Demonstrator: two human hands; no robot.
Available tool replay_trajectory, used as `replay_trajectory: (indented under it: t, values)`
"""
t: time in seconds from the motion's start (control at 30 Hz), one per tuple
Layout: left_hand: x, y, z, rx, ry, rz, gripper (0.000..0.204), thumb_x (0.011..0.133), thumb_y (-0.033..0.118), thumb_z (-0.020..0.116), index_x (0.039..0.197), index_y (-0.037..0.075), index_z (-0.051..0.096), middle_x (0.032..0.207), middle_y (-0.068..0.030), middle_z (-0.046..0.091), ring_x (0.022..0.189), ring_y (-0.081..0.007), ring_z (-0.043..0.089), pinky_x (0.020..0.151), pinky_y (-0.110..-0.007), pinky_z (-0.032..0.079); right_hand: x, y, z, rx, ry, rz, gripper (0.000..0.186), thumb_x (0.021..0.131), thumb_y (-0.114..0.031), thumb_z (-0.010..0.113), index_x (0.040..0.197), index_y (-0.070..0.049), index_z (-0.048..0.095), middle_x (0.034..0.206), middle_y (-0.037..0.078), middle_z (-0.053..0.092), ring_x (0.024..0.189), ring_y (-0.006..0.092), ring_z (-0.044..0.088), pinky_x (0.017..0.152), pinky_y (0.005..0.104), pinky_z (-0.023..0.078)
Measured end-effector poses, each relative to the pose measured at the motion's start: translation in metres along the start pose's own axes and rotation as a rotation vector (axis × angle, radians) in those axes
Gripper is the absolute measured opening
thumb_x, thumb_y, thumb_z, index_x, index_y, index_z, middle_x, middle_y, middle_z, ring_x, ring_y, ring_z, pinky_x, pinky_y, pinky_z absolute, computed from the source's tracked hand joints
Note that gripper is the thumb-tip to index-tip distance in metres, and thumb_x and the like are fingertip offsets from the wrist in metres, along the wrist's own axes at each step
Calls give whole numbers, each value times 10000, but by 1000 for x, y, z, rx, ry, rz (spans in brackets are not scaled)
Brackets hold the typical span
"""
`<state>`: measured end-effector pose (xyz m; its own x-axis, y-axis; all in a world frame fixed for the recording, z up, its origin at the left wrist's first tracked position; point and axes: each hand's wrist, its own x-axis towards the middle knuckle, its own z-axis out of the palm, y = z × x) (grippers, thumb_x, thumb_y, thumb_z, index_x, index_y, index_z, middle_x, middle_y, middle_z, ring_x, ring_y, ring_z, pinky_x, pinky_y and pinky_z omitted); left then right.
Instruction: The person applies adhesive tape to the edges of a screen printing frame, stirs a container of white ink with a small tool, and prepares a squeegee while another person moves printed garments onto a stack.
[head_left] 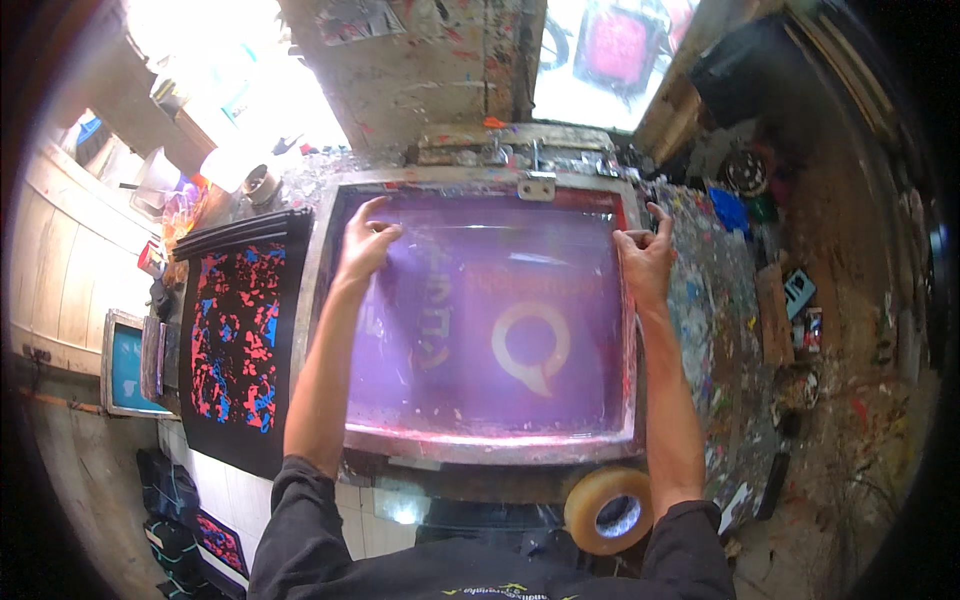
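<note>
A screen-printing frame [640, 400] with purple mesh lies in front of me, pale lettering and a round speech-bubble shape showing in it. Over its upper left part, my left hand [368, 242] has thumb and fingers pinched together. My right hand [648, 255] pinches in the same way at the frame's right edge. Between the two hands runs a thin glossy line, apparently a strip of clear tape [520, 228], hard to make out against the shiny mesh. A large roll of clear tape [586, 512] sits near the table's front edge, beside my right forearm.
A metal hinge clamp [537, 186] grips the frame's far edge. Left of it lies black fabric [235, 350] printed in red and blue, with a small teal screen [135, 362] beyond. Cups [262, 184] stand at the back left. Paint spatters cover the tabletop [705, 330] on the right.
</note>
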<state>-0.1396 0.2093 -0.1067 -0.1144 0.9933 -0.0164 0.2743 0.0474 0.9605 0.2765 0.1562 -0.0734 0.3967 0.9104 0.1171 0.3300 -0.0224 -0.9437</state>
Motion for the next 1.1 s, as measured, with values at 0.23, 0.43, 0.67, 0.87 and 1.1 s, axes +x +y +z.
replay_trajectory:
  t: [0.23, 0.43, 0.67, 0.87, 1.1]
  values:
    - [18, -34, 35, 600, 402, -61, 609, 813, 123, 637, 1399, 88, 476, 1051, -212, 707, 1056, -431, 639, 957, -541, 459, 18, 40, 57, -949, 164, -645, 759, 859, -157, 745, 1493, -122, 329, 1117, 172, 667, 1068, 361, 613, 898, 551, 410]
    - [-11, -20, 83, 808, 696, 314, 582, 845, -13, 583, 1393, 96, 421, 1308, -166, 470, 1263, -339, 414, 1006, -541, 341, 3, 13, 53, -1099, 53, -538, 653, 856, -141, 736, 1434, -128, 432, 1241, 163, 577, 1188, 344, 539, 948, 504, 406]
    - [-19, -22, 83, 743, 123, 580, 368, 876, 118, 594, 1226, 11, 563, 1206, -200, 550, 1164, -359, 528, 1006, -461, 435, 3, 37, 71, -880, -276, -472, 481, 943, -241, 651, 1290, 64, 520, 1262, 255, 504, 1227, 435, 463, 1015, 522, 402]
    - [-22, -19, 90, 800, 242, 375, 539, 905, 199, 575, 1353, -78, 464, 1433, -288, 445, 1383, -418, 395, 1171, -482, 312, 10, 60, 74, -982, -135, -429, 719, 989, -416, 587, 1365, 172, 411, 1426, 343, 379, 1325, 510, 376, 1138, 539, 327]
    - [-44, -11, 66, 585, 148, 213, 861, 886, 231, 665, 1539, -52, 180, 1599, -346, 89, 1473, -493, 204, 1230, -510, 190, -53, 2, 15, -662, -169, -686, 554, 967, -274, 630, 1366, 79, 478, 1350, 303, 513, 1267, 456, 486, 1089, 479, 384]
